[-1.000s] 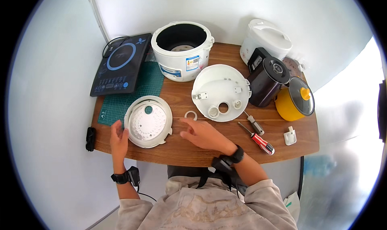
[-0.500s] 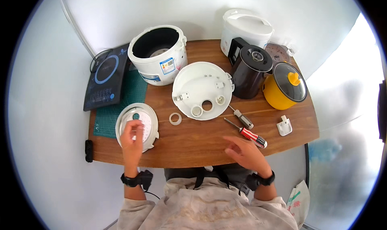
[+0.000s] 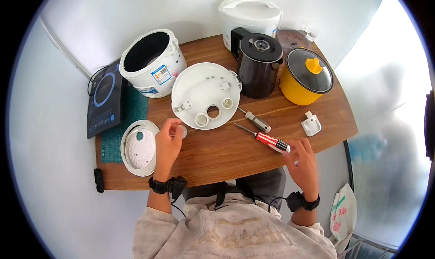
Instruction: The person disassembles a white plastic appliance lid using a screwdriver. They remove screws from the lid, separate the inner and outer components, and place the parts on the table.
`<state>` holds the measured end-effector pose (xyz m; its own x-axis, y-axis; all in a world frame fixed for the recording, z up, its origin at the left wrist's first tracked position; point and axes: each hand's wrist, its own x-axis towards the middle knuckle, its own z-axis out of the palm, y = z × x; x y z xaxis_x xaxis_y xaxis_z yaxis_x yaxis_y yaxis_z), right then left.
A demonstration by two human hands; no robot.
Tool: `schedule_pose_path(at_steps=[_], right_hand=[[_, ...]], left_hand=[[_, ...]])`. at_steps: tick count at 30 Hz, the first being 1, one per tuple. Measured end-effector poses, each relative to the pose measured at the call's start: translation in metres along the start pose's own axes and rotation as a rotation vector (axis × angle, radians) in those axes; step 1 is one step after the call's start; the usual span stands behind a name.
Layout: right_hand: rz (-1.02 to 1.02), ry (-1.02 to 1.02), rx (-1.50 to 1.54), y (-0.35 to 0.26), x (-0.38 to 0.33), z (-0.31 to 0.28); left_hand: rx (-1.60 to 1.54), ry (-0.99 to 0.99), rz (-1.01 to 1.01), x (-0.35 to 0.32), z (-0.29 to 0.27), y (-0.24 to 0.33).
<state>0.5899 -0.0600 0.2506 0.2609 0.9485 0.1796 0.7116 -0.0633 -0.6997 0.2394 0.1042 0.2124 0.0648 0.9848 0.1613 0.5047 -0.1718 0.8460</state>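
My left hand (image 3: 168,140) has its fingers bent together at the left edge of a small white ring (image 3: 184,131), which they partly cover. Beside that wrist lies a round white inner lid plate (image 3: 141,151) with many small holes. On the right, my right hand (image 3: 301,161) has thumb and fingers apart, right at the handle end of a red, white and black screwdriver (image 3: 271,142). A grey-handled screwdriver (image 3: 259,122) lies just beyond it. Between the hands and farther off is a large white lid shell (image 3: 195,84), inner side up, with a round hole.
Along the back stand an open white rice cooker body (image 3: 154,73), a closed white cooker (image 3: 250,16), a dark kettle (image 3: 258,73) and a yellow pot (image 3: 299,87). An induction cooktop (image 3: 103,98) overlaps a green mat (image 3: 134,105) at left. A small white part (image 3: 311,125) lies right.
My left hand has moved right, from over the inner lid plate to the white ring. The right hand has moved right to the red screwdriver's handle end. The whole view has shifted slightly.
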Motion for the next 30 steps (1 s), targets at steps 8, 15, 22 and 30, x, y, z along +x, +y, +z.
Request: schedule_pose_path(at_steps=[8,15,22,30], right_hand=[[-0.028,-0.032,-0.082,0.091,0.022,-0.027],[-0.115,-0.036,-0.159,0.16,0.049,-0.05],[-0.162,-0.04,-0.189,0.185,0.069,-0.05],[-0.05,0.003,-0.002,0.119,0.043,0.019]], left_hand=[[0.403,0.171,0.189,-0.01,0.092,0.007],[0.424,0.033,0.066,-0.01,0.164,0.03],[0.371,0.023,0.004,0.004,0.187,0.039],[0.26,-0.042,0.0,0.012,0.086,-0.044]])
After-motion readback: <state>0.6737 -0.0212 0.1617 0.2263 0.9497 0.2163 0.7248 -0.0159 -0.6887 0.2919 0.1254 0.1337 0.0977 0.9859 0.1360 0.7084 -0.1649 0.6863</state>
